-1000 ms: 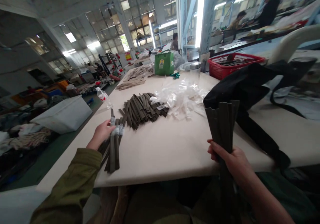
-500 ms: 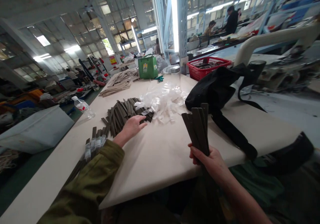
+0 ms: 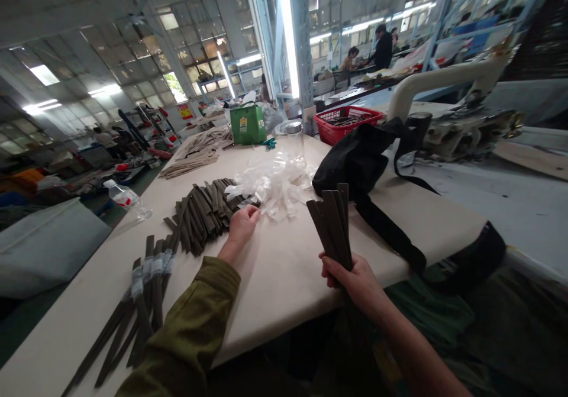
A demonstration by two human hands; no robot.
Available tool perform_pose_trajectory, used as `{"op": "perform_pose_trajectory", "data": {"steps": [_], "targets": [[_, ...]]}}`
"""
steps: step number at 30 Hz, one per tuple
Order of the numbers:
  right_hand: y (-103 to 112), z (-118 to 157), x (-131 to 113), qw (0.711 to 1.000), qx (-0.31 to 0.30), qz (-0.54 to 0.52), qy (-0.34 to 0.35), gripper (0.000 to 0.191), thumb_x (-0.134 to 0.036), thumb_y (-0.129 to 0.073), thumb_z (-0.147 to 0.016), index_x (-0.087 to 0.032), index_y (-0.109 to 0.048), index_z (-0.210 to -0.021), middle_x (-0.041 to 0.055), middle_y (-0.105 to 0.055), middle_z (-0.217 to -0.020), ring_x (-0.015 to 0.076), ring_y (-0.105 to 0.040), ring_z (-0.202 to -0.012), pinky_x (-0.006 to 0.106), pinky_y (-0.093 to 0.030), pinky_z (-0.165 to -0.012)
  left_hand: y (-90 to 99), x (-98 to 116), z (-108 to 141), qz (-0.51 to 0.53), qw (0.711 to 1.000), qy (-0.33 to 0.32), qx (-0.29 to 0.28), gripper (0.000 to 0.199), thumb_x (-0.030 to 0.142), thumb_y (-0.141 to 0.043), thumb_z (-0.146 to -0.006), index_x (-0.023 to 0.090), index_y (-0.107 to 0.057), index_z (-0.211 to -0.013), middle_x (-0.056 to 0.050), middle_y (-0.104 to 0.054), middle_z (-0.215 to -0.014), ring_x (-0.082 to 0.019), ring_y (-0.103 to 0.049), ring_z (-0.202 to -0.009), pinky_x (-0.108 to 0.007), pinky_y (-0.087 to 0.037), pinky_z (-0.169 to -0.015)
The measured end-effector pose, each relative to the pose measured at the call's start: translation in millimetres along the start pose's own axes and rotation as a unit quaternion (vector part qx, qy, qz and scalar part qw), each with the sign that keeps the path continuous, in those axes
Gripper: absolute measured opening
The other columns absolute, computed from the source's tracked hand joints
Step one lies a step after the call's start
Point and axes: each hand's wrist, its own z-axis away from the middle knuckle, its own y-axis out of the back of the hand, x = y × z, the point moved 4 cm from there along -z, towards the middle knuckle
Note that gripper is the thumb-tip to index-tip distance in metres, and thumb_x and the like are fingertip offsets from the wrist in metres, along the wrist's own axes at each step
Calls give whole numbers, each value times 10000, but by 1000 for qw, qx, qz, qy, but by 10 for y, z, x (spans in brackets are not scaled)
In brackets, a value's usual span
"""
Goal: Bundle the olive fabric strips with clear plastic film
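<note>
the table (image 3: 284,255) spread beneath and beyond both sets of fingers, bearing nearly everything within their reach. the bag (image 3: 350,160) slumped just past the right fingers, seemingly parked there to be out of the way. just left of the left fingers lay the pile (image 3: 202,216) of dark strips, loose and overlapping, likely so that a few could be picked at once; the plastic (image 3: 277,187) sat heaped just beyond those same fingertips, probably to be handy. farther left and nearer the body, the bundles (image 3: 153,290) fanned out, banded with clear wrap, presumably to hold their strips together. the right hand (image 3: 350,276) was curled firmly round a sheaf (image 3: 331,228), below its splayed upper ends, perhaps to stop it slipping apart. the left hand (image 3: 242,225) had thumb and fingertips nearly together at the pile's right edge; whether they pinched anything, i could not tell.
</note>
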Motion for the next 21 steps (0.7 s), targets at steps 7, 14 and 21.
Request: {"op": "perform_pose_trajectory", "data": {"steps": [7, 14, 21], "targets": [[-43, 37, -51, 1000, 0, 29, 7, 375, -494, -639, -815, -143, -617, -946, 20, -615, -668, 147, -557, -542, 269, -439, -517, -148, 284, -54, 10, 997, -78, -5, 334, 193, -596, -787, 193, -659, -1115, -103, -619, -1268, -227, -507, -1200, -339, -350, -1019], [-32, 54, -101, 1000, 8, 6, -3, 383, -502, -669, -778, -147, -629, -916, 14, -622, -645, 142, -554, -523, 259, -441, -503, -110, 331, -66, 46, 998, -53, -4, 141, 217, -590, -790, 212, -730, -802, -89, -729, -991, -229, -600, -1034, -335, -402, -935], [20, -38, -168, 998, 10, -43, -38, 342, -480, -682, -775, -143, -651, -728, 7, -591, -558, 112, -490, -474, 234, -372, -473, 420, 2, 506, 172, 984, 18, 33, 312, 412, -514, -850, 178, -715, -899, -29, -738, -818, -172, -655, -740, -257, -473, -686]]}}
